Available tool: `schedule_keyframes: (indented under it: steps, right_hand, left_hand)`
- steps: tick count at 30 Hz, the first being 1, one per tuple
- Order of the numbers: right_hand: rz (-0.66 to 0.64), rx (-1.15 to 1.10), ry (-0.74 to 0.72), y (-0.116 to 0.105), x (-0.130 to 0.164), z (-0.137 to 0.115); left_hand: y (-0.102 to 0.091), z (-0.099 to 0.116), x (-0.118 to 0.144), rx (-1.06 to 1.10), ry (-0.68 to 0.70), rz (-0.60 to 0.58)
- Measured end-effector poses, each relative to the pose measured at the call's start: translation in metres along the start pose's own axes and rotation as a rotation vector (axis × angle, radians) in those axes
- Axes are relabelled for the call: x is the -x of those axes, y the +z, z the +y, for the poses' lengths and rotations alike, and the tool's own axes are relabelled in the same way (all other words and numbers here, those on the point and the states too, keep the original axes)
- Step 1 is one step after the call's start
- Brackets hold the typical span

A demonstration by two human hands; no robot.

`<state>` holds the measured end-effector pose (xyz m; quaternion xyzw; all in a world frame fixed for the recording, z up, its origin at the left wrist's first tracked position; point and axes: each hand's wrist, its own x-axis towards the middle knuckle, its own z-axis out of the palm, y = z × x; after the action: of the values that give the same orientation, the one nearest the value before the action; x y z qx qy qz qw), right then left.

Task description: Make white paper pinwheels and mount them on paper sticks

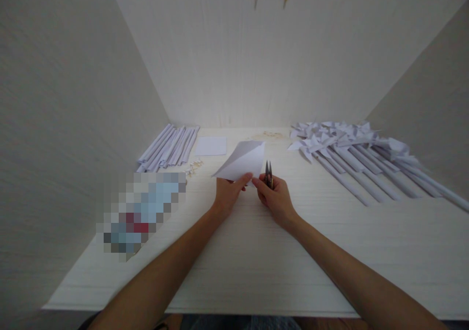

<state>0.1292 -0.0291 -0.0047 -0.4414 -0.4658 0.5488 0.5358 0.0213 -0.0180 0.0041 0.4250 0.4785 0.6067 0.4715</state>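
Paper (245, 158) | left hand (227, 193) angled inward, pinching its edge | right hand (277, 197) likewise, fingers curled around scissors (268, 172)

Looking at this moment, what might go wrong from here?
The scissors in the right hand point upward in the picture, close to the folded paper, so a blade could nick its edge.

The paper pinwheels at right are crowded with their heads overlapping; lifting one might snag or bend another.
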Motion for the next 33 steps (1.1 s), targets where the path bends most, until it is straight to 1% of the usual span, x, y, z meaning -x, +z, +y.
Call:
schedule_keyframes:
  steps: [5,10,14,22,24,29,31,33]
  right_hand:
    - [-0.002,-0.022,0.006,0.0002,-0.0003,0.0002]
    - [0.003,-0.109,0.012,-0.0003,0.0003,-0.0014]
    - [0.006,-0.136,0.013,-0.0002,0.0003,-0.0026]
    - [-0.009,-0.136,0.029,0.0004,0.0008,-0.0022]
    - [-0.006,-0.136,0.022,-0.0001,0.0006,-0.0015]
    - [-0.002,-0.127,0.02,-0.0006,-0.0002,0.0001]
    - [-0.003,-0.12,0.019,0.0,0.0,-0.0008]
    - [-0.028,-0.135,0.021,0.0009,0.0011,-0.003]
  left_hand:
    - [0.0,-0.0013,-0.0005,-0.003,-0.017,-0.006]
    - [-0.0013,-0.0044,-0.0027,0.025,-0.058,-0.069]
    - [-0.0016,-0.0043,-0.0031,0.065,-0.098,-0.107]
    - [-0.0019,-0.0044,-0.0047,0.122,-0.09,-0.055]
    - [-0.002,-0.0045,-0.0048,0.122,-0.092,-0.058]
    - [-0.003,-0.004,-0.0044,0.027,-0.067,-0.091]
    - [-0.0035,-0.0039,-0.0051,-0.001,-0.051,-0.078]
    - [-0.0041,-0.0036,-0.0066,0.005,-0.047,-0.037]
